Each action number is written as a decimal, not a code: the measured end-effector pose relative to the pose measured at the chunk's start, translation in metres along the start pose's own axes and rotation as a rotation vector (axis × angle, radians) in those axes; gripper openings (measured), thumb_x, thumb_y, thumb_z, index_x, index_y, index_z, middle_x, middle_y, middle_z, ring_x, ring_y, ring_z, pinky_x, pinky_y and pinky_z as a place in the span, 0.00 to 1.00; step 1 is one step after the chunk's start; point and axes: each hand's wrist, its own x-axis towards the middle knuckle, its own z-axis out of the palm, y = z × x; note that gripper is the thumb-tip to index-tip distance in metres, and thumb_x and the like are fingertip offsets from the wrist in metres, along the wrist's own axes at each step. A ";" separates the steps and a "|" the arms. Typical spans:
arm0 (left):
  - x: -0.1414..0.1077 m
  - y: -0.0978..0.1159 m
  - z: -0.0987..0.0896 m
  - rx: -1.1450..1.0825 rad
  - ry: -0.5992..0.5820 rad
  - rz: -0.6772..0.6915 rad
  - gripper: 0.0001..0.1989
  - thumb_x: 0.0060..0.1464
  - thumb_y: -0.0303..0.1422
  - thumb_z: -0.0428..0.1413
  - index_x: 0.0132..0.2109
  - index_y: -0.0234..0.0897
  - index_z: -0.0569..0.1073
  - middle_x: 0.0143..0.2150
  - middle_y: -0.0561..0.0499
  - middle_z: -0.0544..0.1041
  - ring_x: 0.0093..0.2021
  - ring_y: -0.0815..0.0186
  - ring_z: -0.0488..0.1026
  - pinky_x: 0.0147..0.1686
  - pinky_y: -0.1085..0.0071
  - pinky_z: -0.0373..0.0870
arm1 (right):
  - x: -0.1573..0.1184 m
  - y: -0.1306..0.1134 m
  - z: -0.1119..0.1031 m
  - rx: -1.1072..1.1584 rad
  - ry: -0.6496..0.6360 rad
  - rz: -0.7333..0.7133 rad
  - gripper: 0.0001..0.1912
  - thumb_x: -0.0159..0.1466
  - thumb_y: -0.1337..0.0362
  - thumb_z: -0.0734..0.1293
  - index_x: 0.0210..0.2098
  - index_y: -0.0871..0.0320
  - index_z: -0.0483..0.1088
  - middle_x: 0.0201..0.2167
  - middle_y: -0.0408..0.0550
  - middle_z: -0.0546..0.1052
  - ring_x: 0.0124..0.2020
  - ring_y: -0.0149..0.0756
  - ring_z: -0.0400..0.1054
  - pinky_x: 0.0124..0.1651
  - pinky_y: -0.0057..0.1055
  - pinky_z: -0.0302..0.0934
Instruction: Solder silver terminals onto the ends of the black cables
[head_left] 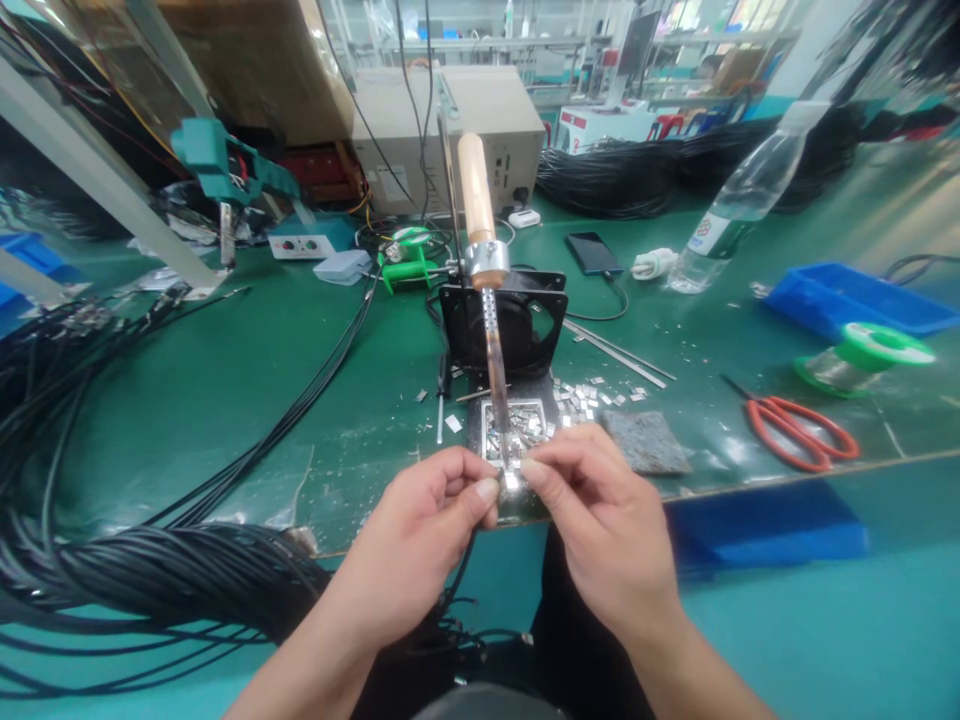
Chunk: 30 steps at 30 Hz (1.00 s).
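My left hand (435,530) is closed in a pinch at the table's front edge, just left of the soldering iron's tip. A black cable (461,572) hangs down from beneath its fingers. My right hand (600,520) pinches a small shiny metal piece (512,480) from the other side, its thumb and forefinger closed close to the tip. The soldering iron (495,365), with a wooden handle, is fixed in a metal clamp (486,262) and points down between both hands. Behind the tip, a small tray (486,425) holds many little metal plates. Fingertips partly cover the contact point.
A black fan (502,325) stands behind the iron. Loose metal plates (581,398), a grey stone-like slab (645,442), red-handled scissors (799,432) and a solder spool (862,360) lie right. Bundled black cables (165,580) crowd the left. A bottle (739,215) and blue bin (855,300) stand further back.
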 end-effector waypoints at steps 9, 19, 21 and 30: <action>-0.001 0.000 0.002 -0.019 0.013 0.007 0.11 0.66 0.39 0.57 0.39 0.36 0.74 0.30 0.57 0.71 0.19 0.78 0.53 0.17 0.78 0.46 | -0.001 -0.015 -0.009 0.135 -0.210 0.378 0.15 0.68 0.51 0.70 0.34 0.56 0.77 0.26 0.44 0.77 0.30 0.35 0.70 0.26 0.26 0.61; -0.003 0.001 0.002 0.034 0.008 -0.011 0.11 0.67 0.40 0.57 0.39 0.37 0.73 0.30 0.57 0.70 0.19 0.76 0.52 0.17 0.76 0.46 | -0.002 -0.019 -0.034 -0.307 -0.018 0.256 0.18 0.70 0.50 0.66 0.39 0.55 0.80 0.31 0.48 0.80 0.31 0.40 0.72 0.29 0.32 0.63; -0.008 0.001 0.002 0.092 0.010 -0.025 0.13 0.68 0.41 0.56 0.38 0.37 0.72 0.28 0.58 0.68 0.20 0.75 0.51 0.18 0.76 0.46 | 0.005 -0.007 -0.056 -0.667 0.223 0.184 0.19 0.68 0.48 0.67 0.43 0.56 0.80 0.33 0.50 0.78 0.29 0.41 0.70 0.33 0.38 0.64; -0.037 -0.002 -0.004 0.252 0.043 0.009 0.14 0.69 0.43 0.54 0.40 0.40 0.78 0.33 0.52 0.76 0.34 0.64 0.69 0.35 0.70 0.64 | 0.010 0.014 -0.084 -0.778 0.268 0.299 0.15 0.64 0.49 0.70 0.39 0.55 0.75 0.36 0.53 0.78 0.35 0.47 0.74 0.37 0.42 0.67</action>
